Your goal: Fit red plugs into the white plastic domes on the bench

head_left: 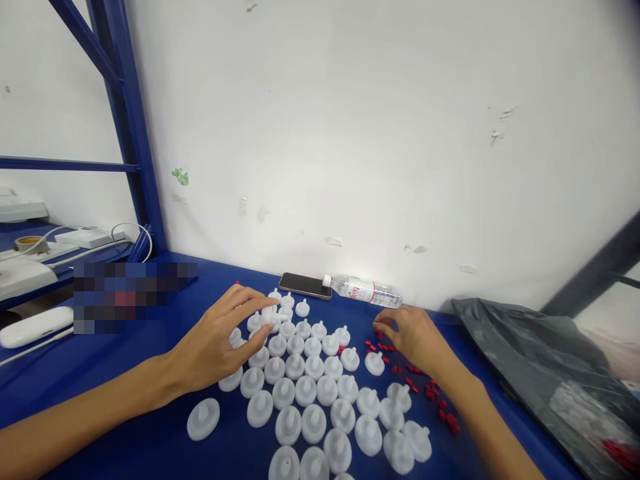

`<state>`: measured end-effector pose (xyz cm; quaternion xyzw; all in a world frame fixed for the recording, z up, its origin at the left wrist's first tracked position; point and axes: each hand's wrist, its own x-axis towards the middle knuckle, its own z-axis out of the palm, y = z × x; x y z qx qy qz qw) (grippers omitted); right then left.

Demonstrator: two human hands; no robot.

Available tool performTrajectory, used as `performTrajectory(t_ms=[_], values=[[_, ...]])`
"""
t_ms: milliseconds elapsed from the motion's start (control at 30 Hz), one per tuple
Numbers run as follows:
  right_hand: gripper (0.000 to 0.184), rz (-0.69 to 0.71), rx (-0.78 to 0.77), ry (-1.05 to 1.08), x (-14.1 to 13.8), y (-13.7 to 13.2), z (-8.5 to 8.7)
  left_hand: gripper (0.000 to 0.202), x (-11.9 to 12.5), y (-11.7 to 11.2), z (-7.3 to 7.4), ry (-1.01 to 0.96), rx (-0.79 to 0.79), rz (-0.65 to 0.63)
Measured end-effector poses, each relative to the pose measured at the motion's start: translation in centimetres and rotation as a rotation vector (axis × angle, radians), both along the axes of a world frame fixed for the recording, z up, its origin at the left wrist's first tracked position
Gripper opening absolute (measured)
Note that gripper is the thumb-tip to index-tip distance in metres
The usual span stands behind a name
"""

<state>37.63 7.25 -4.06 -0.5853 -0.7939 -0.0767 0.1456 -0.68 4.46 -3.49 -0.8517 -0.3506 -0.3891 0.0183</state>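
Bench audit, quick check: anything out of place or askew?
A bottle lies on its side, one end overlapping the phone in view. One red piece sits among the white pieces, apart from the red cluster. Both look stray.

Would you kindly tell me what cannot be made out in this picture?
In the head view:
Pixelated patch: its blocks hide what is there.
Bottle label: lettering too small.
Lowest white disc: cut off by the bottom edge.
Right hand: curled fingers hide whether it holds any red pieces.

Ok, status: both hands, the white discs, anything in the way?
Left hand: pinching a tilted white stemmed disc. Right hand: at small red pieces, grip unclear. No evident obstruction; plastic bottle lies beyond.
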Motion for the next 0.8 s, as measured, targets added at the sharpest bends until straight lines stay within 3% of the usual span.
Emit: performTrajectory(t_ms=[267,433,600,700,800], values=[[0.024,-0.011,0.043,-0.101,-1.2,0.5,-1.5,0.032,0.0,-0.2,-0.1,0.042,0.019,-0.052],[0.025,0.025,0.066,-0.044,-1.7,0.3,-1.4,0.031,0.0,-0.1,0.0,0.055,0.017,-0.034],[0.026,0.064,0.077,0.114,-2.4,-0.2,-0.5,0.032,0.0,-0.1,0.0,0.041,0.020,-0.037],[0.030,0.145,0.110,0.319,-3.8,-1.1,0.3,0.033,0.0,-0.1,-0.2,0.038,0.024,-0.050],[0.027,0.207,0.039,0.567,-5.7,-2.4,1.5,0.035,-0.1,0.0,-0.3,0.049,0.026,-0.063]])
